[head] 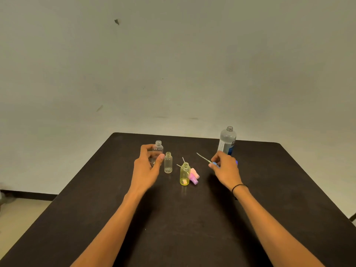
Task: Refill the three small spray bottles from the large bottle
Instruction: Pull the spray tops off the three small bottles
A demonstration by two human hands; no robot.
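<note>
— What sits nearest on the table (pixel 115 218)?

— A yellow bottle (pixel 185 175), upright and uncapped, with pink and purple spray caps (pixel 193 176) lying against its right side.

— And the hands?

— The left hand (pixel 147 166) curls its grip round a clear bottle (pixel 157 152), uncapped; a second small clear bottle (pixel 168 162) stands just right of it. The right hand (pixel 225 168) pinches a blue spray top (pixel 214 163), tube pointing left.

— The large bottle (pixel 227 140)?

— Farthest back, upright, open, behind the right hand.

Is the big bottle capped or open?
Open: the big bottle stands upright with bare neck threads and no cap.
</note>
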